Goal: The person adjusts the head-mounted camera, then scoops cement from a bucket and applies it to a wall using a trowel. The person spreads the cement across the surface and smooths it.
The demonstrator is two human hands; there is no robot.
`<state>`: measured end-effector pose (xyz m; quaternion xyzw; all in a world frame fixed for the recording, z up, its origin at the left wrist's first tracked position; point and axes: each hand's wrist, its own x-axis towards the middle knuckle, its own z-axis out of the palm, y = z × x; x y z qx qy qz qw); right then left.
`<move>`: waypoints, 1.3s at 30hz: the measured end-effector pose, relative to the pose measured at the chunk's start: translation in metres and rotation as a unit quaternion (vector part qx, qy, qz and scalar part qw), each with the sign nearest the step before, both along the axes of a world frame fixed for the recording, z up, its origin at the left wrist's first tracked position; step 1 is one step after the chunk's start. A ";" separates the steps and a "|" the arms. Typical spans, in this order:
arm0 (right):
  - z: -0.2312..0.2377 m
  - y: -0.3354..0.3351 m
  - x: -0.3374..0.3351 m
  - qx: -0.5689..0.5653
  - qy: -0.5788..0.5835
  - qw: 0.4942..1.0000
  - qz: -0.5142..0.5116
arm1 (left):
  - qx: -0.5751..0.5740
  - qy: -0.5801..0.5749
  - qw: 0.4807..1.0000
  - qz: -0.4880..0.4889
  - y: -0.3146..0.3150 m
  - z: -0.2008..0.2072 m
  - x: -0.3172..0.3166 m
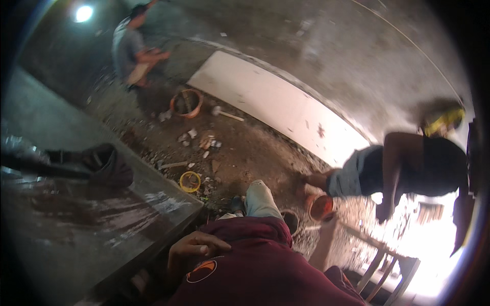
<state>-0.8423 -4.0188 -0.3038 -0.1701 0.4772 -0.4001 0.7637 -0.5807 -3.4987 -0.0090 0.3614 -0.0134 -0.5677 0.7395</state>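
My left hand [196, 247] rests near the front of my dark maroon shirt [265, 265], at the lower middle. Its fingers are loosely bent and apart, with nothing in them. My right hand does not show; a maroon sleeve [339, 280] lies at the lower right. One of my legs, in pale trousers [263, 201], stands on the dirt floor. Just left of it is a small yellow-rimmed bucket [190, 181], beside a tool with a light handle [173, 164]. A dark bucket [290, 221] sits close to my right side.
A long white panel [275, 102] lies along the wall. An orange-rimmed bucket [186, 103] and a mallet [228, 113] lie near rubble. One person [130, 48] crouches far left; another [408, 163] bends at right by an orange bucket [320, 207]. A wooden frame [383, 255] stands lower right.
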 end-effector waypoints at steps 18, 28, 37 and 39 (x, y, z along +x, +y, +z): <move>-0.066 0.024 0.567 -0.186 0.330 0.650 0.659 | 0.038 -0.085 0.951 0.294 -0.045 0.002 0.201; -0.102 0.077 0.759 -0.058 0.148 0.642 0.750 | 0.210 -0.323 0.794 0.470 0.059 -0.048 0.437; -0.141 0.278 0.878 -0.292 0.383 0.318 0.817 | 0.318 -0.364 0.727 0.488 0.296 -0.086 0.752; -0.127 0.319 0.918 -0.296 0.455 0.316 0.778 | 0.345 -0.356 0.721 0.484 0.362 -0.109 0.824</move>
